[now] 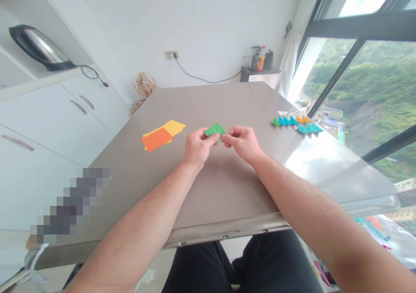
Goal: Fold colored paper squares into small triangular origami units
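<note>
A small folded piece of green paper [217, 128], with a diamond-like outline and a crease down its middle, is held up over the table. My left hand [199, 146] pinches its left side, the thumb lying across the front. At the right corner my right hand [242, 142] grips the paper between thumb and fingers. Left of my hands lie loose sheets: an orange sheet [157, 140] on top of yellow sheets [175, 128]. Toward the right edge stand several folded paper boats [286, 121] in green, blue and orange, in two rows.
The grey-brown table [208, 100] spreads out before me. A pixelated patch [69, 206] covers something at its left edge. Farther back, a small cabinet [260, 75] holds bottles. A kettle [45, 48] sits on the left shelf, and windows [377, 80] line the right.
</note>
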The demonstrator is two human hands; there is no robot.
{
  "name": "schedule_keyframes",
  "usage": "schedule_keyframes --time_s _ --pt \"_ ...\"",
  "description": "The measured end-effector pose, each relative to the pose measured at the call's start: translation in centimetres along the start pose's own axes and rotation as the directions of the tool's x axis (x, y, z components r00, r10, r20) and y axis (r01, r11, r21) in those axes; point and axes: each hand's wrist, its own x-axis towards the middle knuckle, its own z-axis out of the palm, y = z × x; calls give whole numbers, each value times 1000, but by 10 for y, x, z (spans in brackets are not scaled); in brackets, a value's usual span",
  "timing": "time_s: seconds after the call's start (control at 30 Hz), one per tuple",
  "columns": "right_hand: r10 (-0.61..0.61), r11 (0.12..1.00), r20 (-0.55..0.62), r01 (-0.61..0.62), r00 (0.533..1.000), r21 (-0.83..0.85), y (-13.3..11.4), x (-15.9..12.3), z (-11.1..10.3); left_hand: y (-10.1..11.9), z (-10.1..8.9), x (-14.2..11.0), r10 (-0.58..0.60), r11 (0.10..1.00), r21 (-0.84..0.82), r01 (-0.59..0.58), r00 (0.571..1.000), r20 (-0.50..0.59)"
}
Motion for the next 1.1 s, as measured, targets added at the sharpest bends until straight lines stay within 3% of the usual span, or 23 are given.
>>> schedule_keyframes --time_s 0.13,0.23,0.4,0.5,0.6,0.67,0.73,0.8,0.97,1.1 --pt "3 1000 -129 -1 992 16 -1 0 2 0 0 0 81 995 61 -75 992 -99" --pt "-1 1000 -106 3 994 24 -5 -4 5 1 -1 0 178 961 242 -134 970 -168" --pt "-45 996 76 39 996 86 -9 -8 5 3 -1 -7 373 800 503 -326 928 8" --pt "-38 997 -3 38 999 61 -6 -4 5 4 2 -9 417 753 517 -407 903 103" --pt "3 1000 -105 0 995 20 -2 0 4 3 2 -7 358 835 444 -325 934 9" --pt "25 1000 -96 -23 995 18 -1 1 3 3 2 -4 217 936 300 -183 972 -85" --pt "36 999 -59 -35 998 17 -2 0 2 2 0 0 46 990 134 -35 996 -81" --pt "32 999 -22 -32 999 6 -2 -2 1 2 -1 2 -48 998 41 49 998 -31" --pt "7 1000 92 -8 996 3 -3 -3 -3 2 -2 1 -18 999 43 18 1000 -4" --pt "-11 1000 100 11 995 3 -4 -3 -5 5 -1 0 -45 999 12 45 998 51"
